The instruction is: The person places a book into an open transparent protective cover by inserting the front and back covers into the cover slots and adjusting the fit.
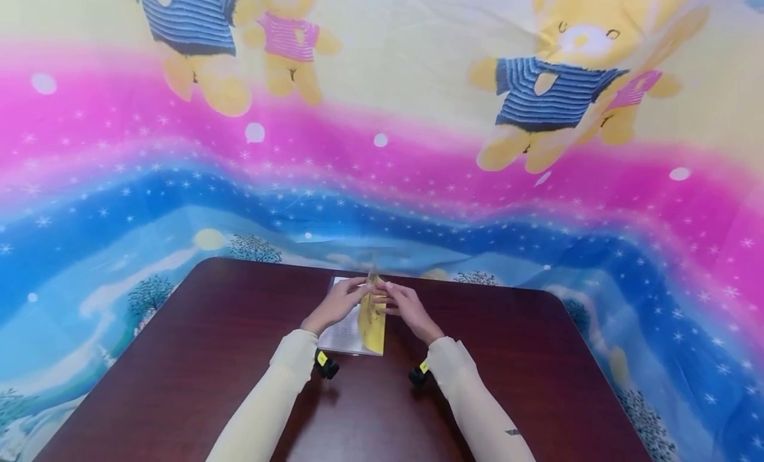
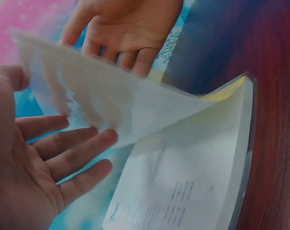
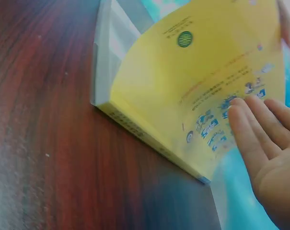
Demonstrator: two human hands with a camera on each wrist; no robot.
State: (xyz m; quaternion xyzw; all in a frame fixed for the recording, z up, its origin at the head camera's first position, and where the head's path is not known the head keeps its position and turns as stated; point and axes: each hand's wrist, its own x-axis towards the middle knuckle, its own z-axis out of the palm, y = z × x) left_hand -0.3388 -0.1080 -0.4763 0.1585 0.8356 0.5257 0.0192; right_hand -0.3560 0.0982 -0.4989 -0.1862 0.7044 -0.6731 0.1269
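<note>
A book with a yellow cover (image 1: pixel 374 329) lies on the table, its cover raised steeply in a curve. White printed paper (image 2: pixel 164 191) shows beneath it in the left wrist view. My left hand (image 1: pixel 339 305) is on the cover's pale inner side, fingers spread and fairly straight, the thumb by its outer edge. On the other side, my right hand (image 1: pixel 410 309) holds its straight fingers against or close to the printed yellow face (image 3: pixel 207 91). Whether those fingertips touch it is unclear. The right thumb is out of sight in the right wrist view.
The dark reddish wooden table (image 1: pixel 209 343) has rounded far corners, and the book is near its far edge. Behind hangs a colourful cloth (image 1: pixel 382 177) with bears and snowflakes. Black wrist cameras (image 1: pixel 326 364) sit at both cuffs, above the tabletop.
</note>
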